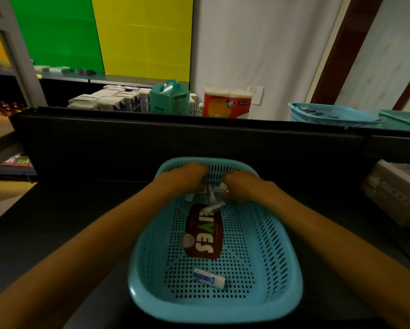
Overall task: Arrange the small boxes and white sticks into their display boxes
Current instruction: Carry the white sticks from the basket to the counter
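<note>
- Blue perforated plastic basket [279,264]: I see both hands at its far end, gathering small white sticks [213,194].
- Left hand [187,175] and right hand [240,184] curl round sticks.
- One blue-white stick [208,277] lies near; grey cardboard display box [393,198] waits right.
- Next, I reckon: lift, carry right.

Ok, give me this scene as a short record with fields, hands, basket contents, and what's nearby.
left hand: fingers curled over small white sticks at the far end of the basket
right hand: gripping white sticks beside the left
basket: blue, perforated, on a dark counter
in basket: brown label, loose white stick, small blue and white box
nearby: open carton at right, second blue basket behind
</note>
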The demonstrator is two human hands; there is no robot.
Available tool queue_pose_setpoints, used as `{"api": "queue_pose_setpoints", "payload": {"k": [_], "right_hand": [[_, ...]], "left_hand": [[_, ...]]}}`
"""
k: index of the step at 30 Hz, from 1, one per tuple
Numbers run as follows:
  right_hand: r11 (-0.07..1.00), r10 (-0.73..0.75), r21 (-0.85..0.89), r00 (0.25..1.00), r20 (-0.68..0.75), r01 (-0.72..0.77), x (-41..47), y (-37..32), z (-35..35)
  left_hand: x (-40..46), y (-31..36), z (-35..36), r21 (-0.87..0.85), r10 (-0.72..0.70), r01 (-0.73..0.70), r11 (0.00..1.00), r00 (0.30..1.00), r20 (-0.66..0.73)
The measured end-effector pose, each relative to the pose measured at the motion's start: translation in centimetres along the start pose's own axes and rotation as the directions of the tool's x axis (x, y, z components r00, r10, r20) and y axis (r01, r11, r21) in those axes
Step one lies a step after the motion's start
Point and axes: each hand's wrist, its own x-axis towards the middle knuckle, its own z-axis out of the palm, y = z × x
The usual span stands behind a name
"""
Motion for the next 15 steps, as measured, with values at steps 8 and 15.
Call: {"api": "queue_pose_setpoints", "payload": {"k": [8, 15], "right_hand": [[0.994, -0.076, -0.077, 0.997, 0.009, 0.076, 2.1, 0.4, 1.2], [0.995, -0.071, -0.076, 0.997, -0.014, 0.07, 1.5, 0.7, 0.8]], "left_hand": [[1.0, -0.2, 0.9, 0.075, -0.025, 0.013, 0.997, 0.987, 0.161], [0.5, -0.5, 0.9, 0.105, -0.082, 0.057, 0.993, 0.964, 0.253]]}}
